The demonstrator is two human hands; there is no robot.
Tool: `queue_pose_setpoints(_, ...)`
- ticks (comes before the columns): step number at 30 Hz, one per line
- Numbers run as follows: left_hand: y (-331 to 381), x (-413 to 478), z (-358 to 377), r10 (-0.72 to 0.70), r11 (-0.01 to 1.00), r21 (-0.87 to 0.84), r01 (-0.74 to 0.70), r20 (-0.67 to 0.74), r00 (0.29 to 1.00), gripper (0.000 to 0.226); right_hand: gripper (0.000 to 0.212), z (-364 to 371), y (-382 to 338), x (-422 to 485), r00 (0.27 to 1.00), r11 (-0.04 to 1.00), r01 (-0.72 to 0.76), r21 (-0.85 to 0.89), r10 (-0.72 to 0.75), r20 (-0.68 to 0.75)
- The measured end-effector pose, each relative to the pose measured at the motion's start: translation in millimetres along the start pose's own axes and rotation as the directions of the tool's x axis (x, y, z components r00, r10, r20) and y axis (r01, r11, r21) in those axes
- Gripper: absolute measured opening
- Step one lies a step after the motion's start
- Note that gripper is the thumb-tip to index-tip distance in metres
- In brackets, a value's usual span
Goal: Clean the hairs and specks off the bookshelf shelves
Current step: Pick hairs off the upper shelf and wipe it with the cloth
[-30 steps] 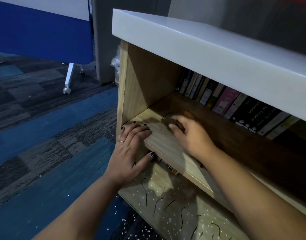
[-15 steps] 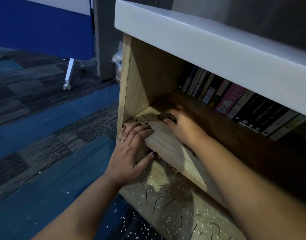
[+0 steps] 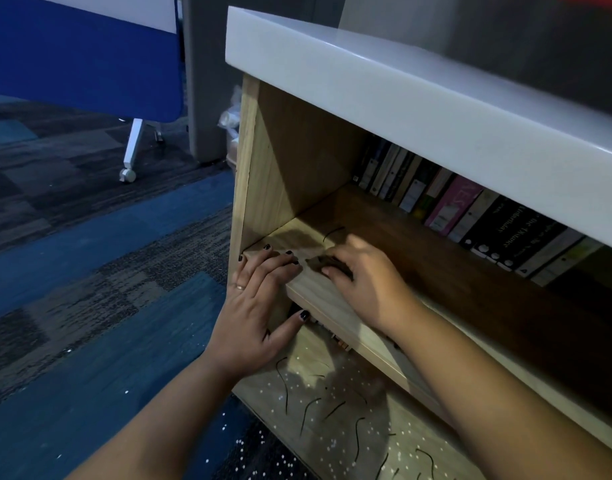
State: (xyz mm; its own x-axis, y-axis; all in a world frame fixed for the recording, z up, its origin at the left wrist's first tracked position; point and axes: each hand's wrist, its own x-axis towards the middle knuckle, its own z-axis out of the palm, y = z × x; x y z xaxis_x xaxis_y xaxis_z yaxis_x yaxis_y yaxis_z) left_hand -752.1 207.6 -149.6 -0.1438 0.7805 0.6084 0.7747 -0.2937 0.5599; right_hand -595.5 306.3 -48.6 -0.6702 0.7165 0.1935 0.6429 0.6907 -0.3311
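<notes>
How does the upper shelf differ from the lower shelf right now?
The upper shelf shows a single loose hair and a dark clump at the right hand; the lower shelf is strewn with many hairs and white specks. Both hands rest on the upper shelf, the left hand on its front corner; neither lies on the lower shelf. Both are light wood.

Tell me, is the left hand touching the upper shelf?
Touching. The head view shows the left hand, its fingers lying on the front corner of the upper shelf, with the thumb below its edge.
</notes>
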Motion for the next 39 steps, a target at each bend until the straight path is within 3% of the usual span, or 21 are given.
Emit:
queue_pose_setpoints(9,2,0,-5,-0.013,1.0,0.003,0.013,0.028,1.0,0.057,0.045,1,-2,49,0.946,0.944,-0.311,0.107,0.297,0.127)
queue_pose_setpoints(18,2,0,0,-0.014,1.0,-0.006,0.014,-0.01,1.0,0.054,0.027,-2,-6,0,0.999,0.998,-0.039,0.039,0.038,0.022)
queue_pose_setpoints(21,0,0,2,-0.003,1.0,-0.002,0.003,-0.021,1.0,0.055,0.029,1,-3,8,0.996,0.996,-0.079,0.043,0.078,0.032)
queue_pose_setpoints(24,-1,1,3,0.003,1.0,0.002,-0.003,-0.021,1.0,0.055,0.035,5,5,35,0.976,0.975,-0.213,0.072,0.209,0.057)
queue_pose_setpoints(29,-1,0,0,0.004,1.0,0.01,-0.004,-0.009,1.0,0.054,0.043,8,31,81,0.942,0.939,-0.335,-0.073,0.336,0.001)
queue_pose_setpoints(34,-1,0,0,0.003,1.0,0.017,-0.003,-0.001,1.0,0.055,0.044,5,42,91,0.935,0.93,-0.355,-0.095,0.353,-0.042)
queue_pose_setpoints(39,-3,0,3,0.016,1.0,0.016,-0.015,-0.018,1.0,0.055,0.04,6,27,69,0.951,0.95,-0.306,-0.061,0.308,0.018)
